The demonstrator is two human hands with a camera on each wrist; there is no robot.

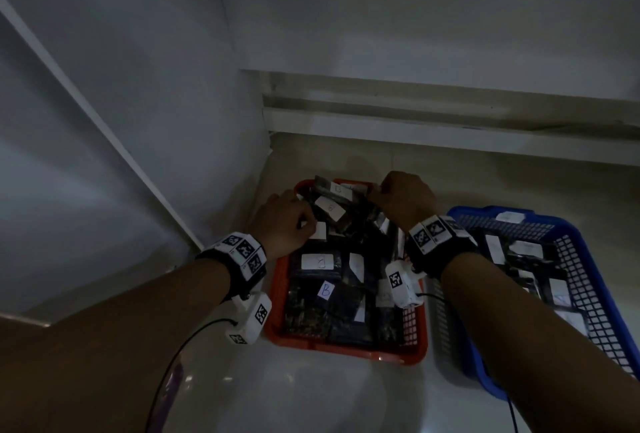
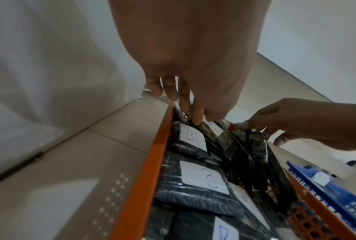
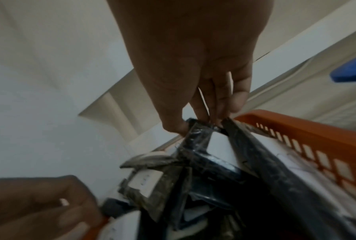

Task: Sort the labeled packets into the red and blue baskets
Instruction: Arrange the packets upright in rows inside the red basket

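The red basket (image 1: 346,351) sits in the middle, full of dark packets with white labels, several marked B (image 1: 325,290). Both hands are at its far end. My left hand (image 1: 304,221) curls over the left side of a raised bunch of packets (image 1: 341,211). In the left wrist view its thumb and fingers (image 2: 201,118) pinch down among the packet tops. My right hand (image 1: 377,193) pinches the top edge of a dark packet (image 3: 195,146) between thumb and fingers (image 3: 199,125). The blue basket (image 1: 585,252) stands to the right and holds more labeled packets (image 1: 526,259).
The baskets sit on a pale floor in a corner, with a white wall on the left and a low white ledge (image 1: 450,128) behind them. The red basket's far rim (image 3: 296,123) lies close beside my right hand. Cables trail from both wrist cameras.
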